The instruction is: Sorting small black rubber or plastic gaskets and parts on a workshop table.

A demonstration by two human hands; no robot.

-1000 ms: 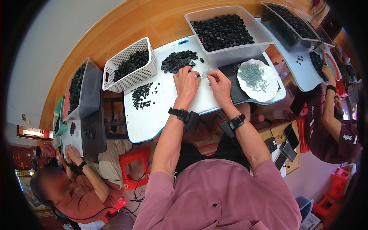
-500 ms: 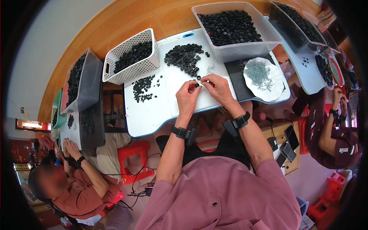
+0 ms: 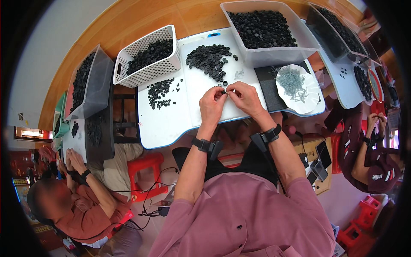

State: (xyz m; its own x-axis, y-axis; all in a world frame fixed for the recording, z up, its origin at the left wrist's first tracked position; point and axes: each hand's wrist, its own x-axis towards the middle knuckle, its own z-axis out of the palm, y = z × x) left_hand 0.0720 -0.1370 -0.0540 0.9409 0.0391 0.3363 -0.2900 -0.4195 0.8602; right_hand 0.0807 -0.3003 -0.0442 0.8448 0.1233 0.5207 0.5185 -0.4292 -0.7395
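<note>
My left hand [image 3: 212, 103] pinches a small black plastic part [image 3: 223, 91] between thumb and fingertips, just above the near part of the white table [image 3: 190, 113]. Beside it my right hand [image 3: 246, 101] is also closed in a pinch, its fingertips meeting the left ones; whatever lies between them is too small to make out. Right past the fingertips rests a single round black cap [image 3: 225, 83]. Farther off spreads a heap of round black caps [image 3: 207, 60]. Smaller black pieces [image 3: 159, 93] lie scattered to the left.
A white scalloped plate [image 3: 306, 105] of thin greyish pins [image 3: 292, 81] sits on a black mat [image 3: 269, 96] at right. Behind stand a clear bin [image 3: 278, 55] and a white perforated basket [image 3: 156, 68], both holding black parts. Co-workers sit left [image 3: 96, 205] and right [image 3: 359, 150].
Both hands stay together at nearly the same spot, the fingertips now closer around the small black part. The whole view has shifted slightly.
</note>
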